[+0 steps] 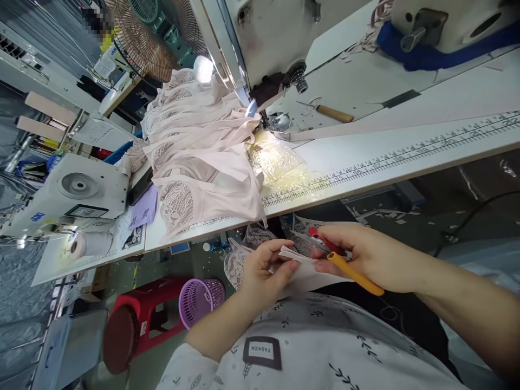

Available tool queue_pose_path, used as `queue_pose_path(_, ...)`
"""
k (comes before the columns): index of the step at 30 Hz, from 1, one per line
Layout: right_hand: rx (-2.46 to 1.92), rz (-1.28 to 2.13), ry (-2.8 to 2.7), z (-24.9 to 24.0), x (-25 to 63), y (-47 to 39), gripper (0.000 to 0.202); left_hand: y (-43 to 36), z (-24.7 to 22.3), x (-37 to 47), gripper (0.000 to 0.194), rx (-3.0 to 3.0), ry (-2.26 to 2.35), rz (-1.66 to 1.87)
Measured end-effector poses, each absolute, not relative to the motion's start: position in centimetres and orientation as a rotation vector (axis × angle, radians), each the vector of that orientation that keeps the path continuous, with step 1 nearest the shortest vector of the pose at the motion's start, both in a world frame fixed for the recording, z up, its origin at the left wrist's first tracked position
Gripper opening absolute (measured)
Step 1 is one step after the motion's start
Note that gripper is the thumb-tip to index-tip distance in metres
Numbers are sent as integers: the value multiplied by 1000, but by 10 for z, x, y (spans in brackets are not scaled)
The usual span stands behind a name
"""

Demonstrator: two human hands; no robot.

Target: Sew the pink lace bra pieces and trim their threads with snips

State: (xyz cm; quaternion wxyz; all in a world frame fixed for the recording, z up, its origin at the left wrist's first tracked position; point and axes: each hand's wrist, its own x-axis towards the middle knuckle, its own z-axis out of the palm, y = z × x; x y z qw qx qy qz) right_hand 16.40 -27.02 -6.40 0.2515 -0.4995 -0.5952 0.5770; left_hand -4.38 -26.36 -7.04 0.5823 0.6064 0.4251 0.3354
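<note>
My left hand [270,271] pinches the edge of a pale fabric piece [312,277] between thumb and fingers, just above my lap. My right hand [361,249] grips scissors [319,242] with pointed metal blades and a red part. An orange handle [355,273] juts out below its fingers; whether it belongs to the scissors I cannot tell. The blade tips point left, close above the fabric and the left fingers. White lace [235,262] hangs behind my left hand, below the table edge. On the table lies a row of pale pink lace bras [207,187].
A sewing machine [276,43] stands over the white table with its printed ruler [398,151]. A wooden-handled awl [335,114] lies beyond it. Another sewing machine [85,187] is at left. A red stool [146,309] and purple basket [201,303] stand on the floor.
</note>
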Motion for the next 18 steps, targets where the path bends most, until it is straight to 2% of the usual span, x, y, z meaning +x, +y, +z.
queue_pose_path(6, -1390, 1394, -1608, -60, 153, -268, 32, -259, -68, -44, 31, 1195, 985, 727)
queue_pose_path(10, -1370, 1284, -1658, -61, 151, -272, 19, -254, -64, -41, 32, 1246, 1009, 651)
queue_pose_path(15, -1287, 1333, -1665, -64, 155, -277, 14, -252, -65, -43, 26, 1376, 999, 706)
queue_pose_path(18, -1344, 1358, -1587, -73, 162, -282, 21, -253, -68, -50, 26, 1395, 1004, 716)
